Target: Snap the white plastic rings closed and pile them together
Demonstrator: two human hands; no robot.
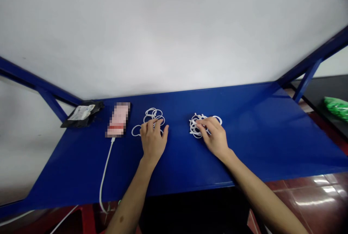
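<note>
Two small heaps of thin white loops lie on a blue table (244, 143). My left hand (153, 140) rests palm down on the near edge of the left heap (153, 115), fingers spread and flat. My right hand (214, 135) lies over the right heap (196, 127), its fingers stretched across the loops and touching them. Neither hand has lifted a loop off the table. The fingertips of both hands hide part of each heap.
A phone (118, 119) lies left of the left heap with a white cable (104, 170) running off the near edge. A black packet (81, 114) sits at the back left corner. Blue frame struts (307, 67) rise at both sides. A green object (337, 107) lies far right.
</note>
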